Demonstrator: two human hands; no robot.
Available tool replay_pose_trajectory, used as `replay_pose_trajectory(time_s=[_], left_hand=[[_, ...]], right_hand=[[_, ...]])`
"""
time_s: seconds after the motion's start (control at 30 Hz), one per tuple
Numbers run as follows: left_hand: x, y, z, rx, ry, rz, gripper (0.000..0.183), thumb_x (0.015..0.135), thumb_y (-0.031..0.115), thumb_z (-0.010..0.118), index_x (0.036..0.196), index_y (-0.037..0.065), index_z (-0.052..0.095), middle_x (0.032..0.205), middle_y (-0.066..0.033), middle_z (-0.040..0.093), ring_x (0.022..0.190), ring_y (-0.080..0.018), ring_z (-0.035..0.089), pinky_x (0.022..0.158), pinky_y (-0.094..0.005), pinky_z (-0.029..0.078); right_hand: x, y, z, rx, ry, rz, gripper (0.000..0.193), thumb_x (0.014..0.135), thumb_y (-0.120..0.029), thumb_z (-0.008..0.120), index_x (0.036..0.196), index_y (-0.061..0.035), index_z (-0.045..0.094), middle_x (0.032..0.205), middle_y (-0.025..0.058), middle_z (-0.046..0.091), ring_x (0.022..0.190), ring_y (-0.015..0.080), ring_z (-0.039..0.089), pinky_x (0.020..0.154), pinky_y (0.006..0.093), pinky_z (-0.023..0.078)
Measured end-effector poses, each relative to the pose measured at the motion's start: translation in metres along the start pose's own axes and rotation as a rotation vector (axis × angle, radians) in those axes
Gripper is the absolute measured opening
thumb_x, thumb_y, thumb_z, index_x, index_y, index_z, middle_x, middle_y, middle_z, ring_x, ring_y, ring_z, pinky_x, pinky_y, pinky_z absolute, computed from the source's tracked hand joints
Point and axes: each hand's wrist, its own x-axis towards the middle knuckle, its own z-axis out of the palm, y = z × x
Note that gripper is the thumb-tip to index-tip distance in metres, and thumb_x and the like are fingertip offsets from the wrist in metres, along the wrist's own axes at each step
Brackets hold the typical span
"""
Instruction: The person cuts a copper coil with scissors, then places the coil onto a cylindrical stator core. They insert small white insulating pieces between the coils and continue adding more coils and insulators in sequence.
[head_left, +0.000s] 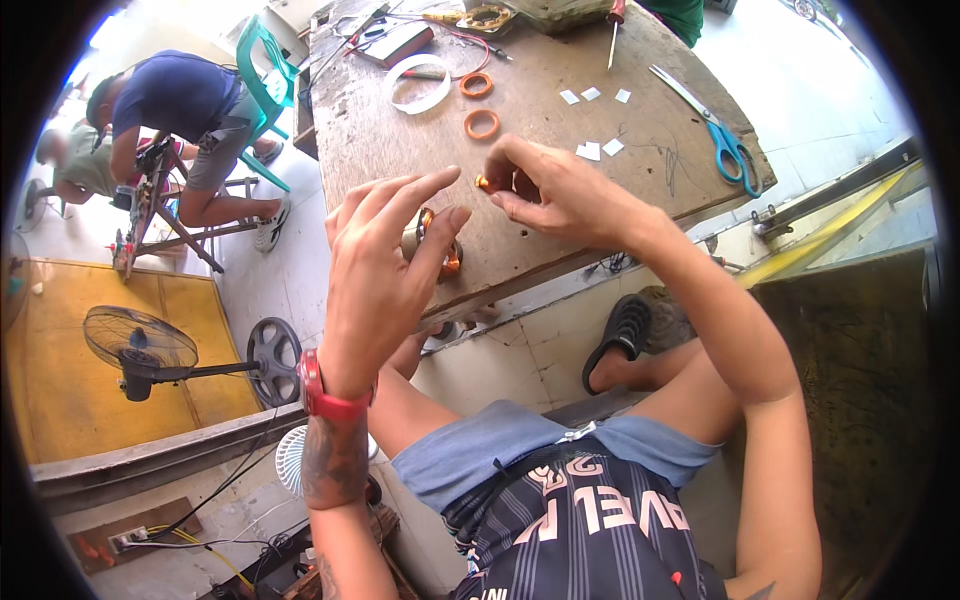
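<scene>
At the table's near edge sits a motor stator point(452, 264) with copper-coloured windings, partly hidden by my left hand point(372, 255). That hand reaches over it from the left, fingers stretched out and the thumb apart from them. My right hand point(560, 195) is just to the right, fingertips closed in a pinch. Between them shows a small copper-coloured piece point(483, 184), perhaps coil wire; its full shape is hidden. Beyond the hands lie two orange-brown coil rings, a nearer one point(469, 119) and a farther one point(464, 81), beside a wider white ring point(396, 99).
The worn wooden table point(560, 235) also bears several small white pieces point(591, 94), blue-handled scissors point(728, 150), a screwdriver point(614, 30) and a reddish box point(400, 45) near thin leads. A black fan point(140, 345) stands at left. Another person point(185, 95) works farther off, near a green chair point(262, 75).
</scene>
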Motion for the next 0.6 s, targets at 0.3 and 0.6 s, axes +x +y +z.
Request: replay_pose_trajectory(time_s=[0.3,0.6], left_hand=[[0.015,-0.007,0.003,0.029,-0.281,-0.073,0.035,0.093,0.031,0.080,0.126,0.019,0.080,0.106,-0.0039,0.081,0.104,-0.0202,0.067,0.111,-0.0413,0.033],[0.002,-0.011,0.008,0.004,-0.168,-0.045,0.027,0.091,0.023,0.081,0.118,0.021,0.084,0.103,-0.0045,0.080,0.102,-0.0190,0.067,0.109,-0.0398,0.034]], right_hand=[[-0.030,-0.013,0.020,0.331,0.136,0.049,0.024,0.100,-0.008,0.070,0.119,-0.0042,0.057,0.103,0.0084,0.070,0.093,0.0183,0.069,0.087,0.0349,0.056],[-0.044,-0.017,0.037,0.403,0.187,0.014,0.034,0.099,-0.009,0.072,0.127,-0.0056,0.054,0.110,0.0107,0.073,0.098,0.0203,0.071,0.091,0.0364,0.055]])
